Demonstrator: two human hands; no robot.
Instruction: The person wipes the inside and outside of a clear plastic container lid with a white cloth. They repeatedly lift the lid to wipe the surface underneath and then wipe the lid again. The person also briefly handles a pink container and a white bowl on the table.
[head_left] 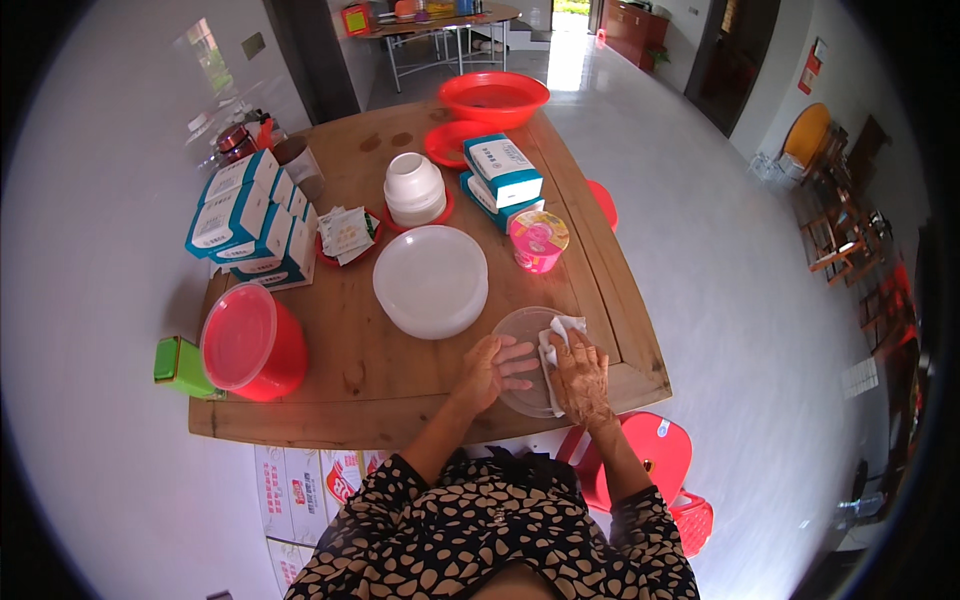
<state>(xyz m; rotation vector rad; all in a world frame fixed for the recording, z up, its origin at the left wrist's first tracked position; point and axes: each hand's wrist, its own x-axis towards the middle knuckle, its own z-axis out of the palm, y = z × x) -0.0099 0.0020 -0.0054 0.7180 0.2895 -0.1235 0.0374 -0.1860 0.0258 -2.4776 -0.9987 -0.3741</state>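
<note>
My left hand (486,372) grips a round translucent plastic lid (518,398) at its left edge. The spread fingers look pale, apparently seen through the plastic. On the lid's right side, my right hand (580,378) presses a crumpled white tissue (566,328), its fingers bent over it. Both hands are at the near right of the wooden table (400,390). Beyond them sits a large round white plastic container or stack of lids (430,280). A pink instant noodle cup (538,242) stands a little farther off to the right.
Tissue packs (235,215) are stacked at left, others (503,170) farther right. Near the left edge stand a red lidded bucket (255,345) and a green box (182,366). White bowls (413,185), sachets (348,235) and a red basin (493,98) lie farther back. A red stool (655,455) is below.
</note>
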